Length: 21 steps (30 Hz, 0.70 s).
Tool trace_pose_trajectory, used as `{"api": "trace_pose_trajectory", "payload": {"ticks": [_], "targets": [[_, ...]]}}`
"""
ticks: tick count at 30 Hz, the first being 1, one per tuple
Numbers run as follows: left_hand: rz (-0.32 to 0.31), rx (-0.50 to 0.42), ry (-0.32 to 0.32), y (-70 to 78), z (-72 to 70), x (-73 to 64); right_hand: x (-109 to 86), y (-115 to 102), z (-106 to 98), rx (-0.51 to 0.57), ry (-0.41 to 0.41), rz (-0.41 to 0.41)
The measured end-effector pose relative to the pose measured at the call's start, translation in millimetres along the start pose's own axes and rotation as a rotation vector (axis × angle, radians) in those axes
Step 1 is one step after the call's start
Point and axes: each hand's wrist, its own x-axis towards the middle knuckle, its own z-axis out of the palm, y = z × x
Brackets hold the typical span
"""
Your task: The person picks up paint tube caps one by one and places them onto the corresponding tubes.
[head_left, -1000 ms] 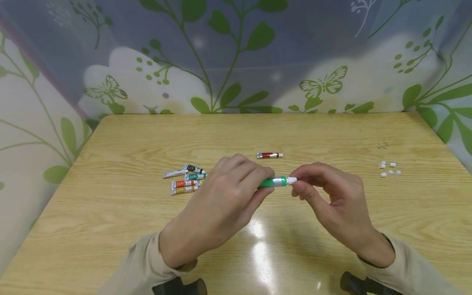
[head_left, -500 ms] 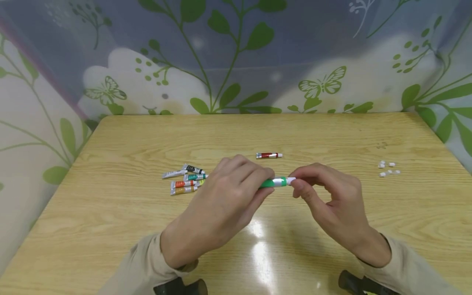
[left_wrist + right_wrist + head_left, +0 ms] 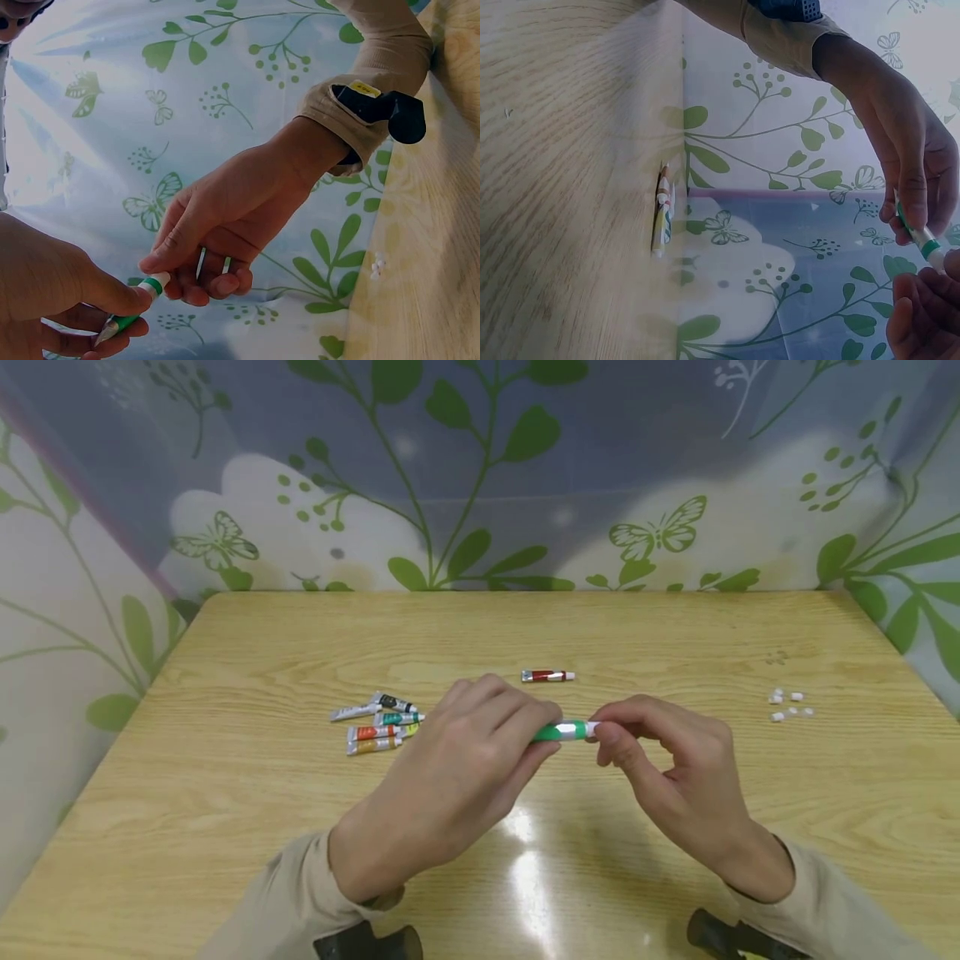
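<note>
The left hand (image 3: 442, 777), back uppermost, curls its grip around a green tube (image 3: 549, 732) above the worktop (image 3: 300, 635); at three o'clock, the right hand (image 3: 686, 777) pinches the tube's white cap (image 3: 591, 729). The tube has a pale band (image 3: 568, 731). Farther off lie mixed tubes (image 3: 375, 746) at nine o'clock, small white pieces (image 3: 797, 697) at three, a red tube (image 3: 546, 676) at twelve.

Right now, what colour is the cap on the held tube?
White; the cap shows best in the right wrist view.

On that table (image 3: 225, 793), a cluster of tubes (image 3: 375, 733) lies left of the left hand (image 3: 453, 777), caps (image 3: 797, 697) right of the right hand (image 3: 690, 785), a lone tube (image 3: 547, 677) beyond both; above it, a held tube (image 3: 567, 732) bridges the hands.
</note>
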Motion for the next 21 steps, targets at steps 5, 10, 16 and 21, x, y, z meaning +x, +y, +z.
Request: {"api": "trace_pose_trajectory", "payload": {"ticks": [5,10,16,21], "targets": [[0.0,-0.004,0.009,-0.8,-0.8,0.7,0.4,-1.9,-1.4,0.045,-0.001,0.019],[-0.004,-0.008,0.048,-2.5,-3.9,0.9,1.0,-4.5,-2.6,0.156,0.007,0.022],[0.013,-0.017,0.048,-2.8,-4.2,0.8,1.4,-5.2,-1.4,0.174,0.026,-0.024],[0.026,-0.002,0.048,-2.9,-3.0,0.4,2.6,-3.5,0.3,0.19,0.037,-0.068]]}}
